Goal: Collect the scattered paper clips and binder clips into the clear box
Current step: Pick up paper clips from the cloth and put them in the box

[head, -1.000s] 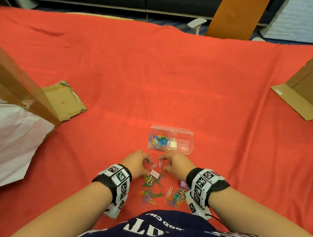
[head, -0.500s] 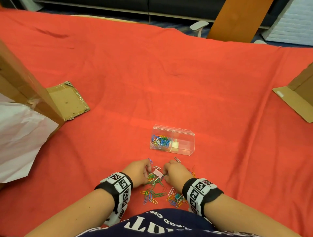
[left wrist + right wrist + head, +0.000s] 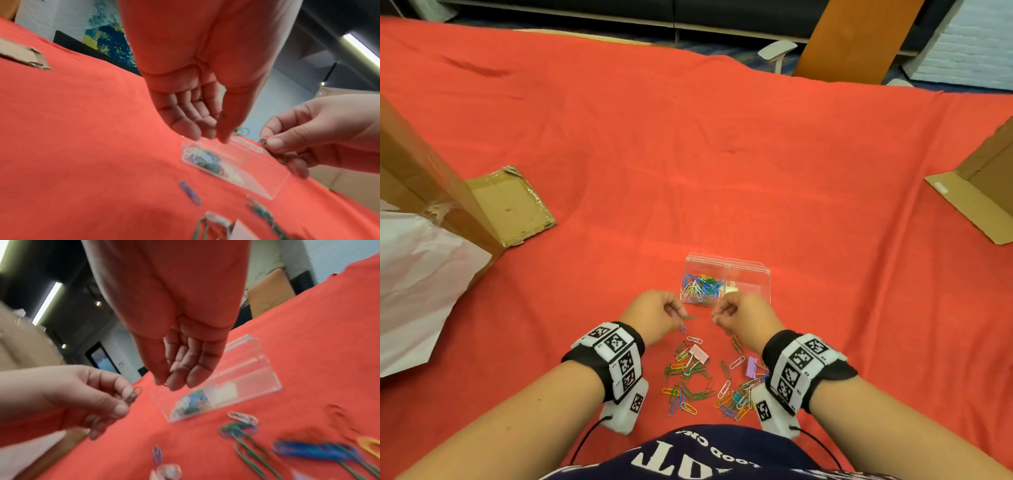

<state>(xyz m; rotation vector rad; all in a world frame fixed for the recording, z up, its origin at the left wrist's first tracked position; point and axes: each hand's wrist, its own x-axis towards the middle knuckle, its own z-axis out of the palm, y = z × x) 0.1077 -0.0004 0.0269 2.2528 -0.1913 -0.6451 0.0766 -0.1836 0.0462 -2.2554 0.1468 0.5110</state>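
The clear box (image 3: 748, 268) stands on the red cloth, with several coloured paper clips in its left compartment and a pale item against the divider. My left hand (image 3: 678, 313) hovers just before the box and pinches a green paper clip (image 3: 690, 318) (image 3: 133, 394). My right hand (image 3: 717, 313) is level with it and pinches green paper clips (image 3: 272, 151). Loose paper clips (image 3: 688, 375) lie between my wrists, with a pink binder clip (image 3: 700, 354) and a purple binder clip (image 3: 751, 366) among them. A blue paper clip (image 3: 190, 192) lies near the box (image 3: 265, 178).
A tall cardboard box (image 3: 421, 185) with a flap (image 3: 510, 205) and white paper (image 3: 417, 281) stands at the left. More cardboard (image 3: 976, 195) lies at the right edge. The red cloth (image 3: 688, 137) stretches far beyond the clear box.
Both hands have lifted off the clip pile and moved forward to just before the clear box, each now pinching paper clips.
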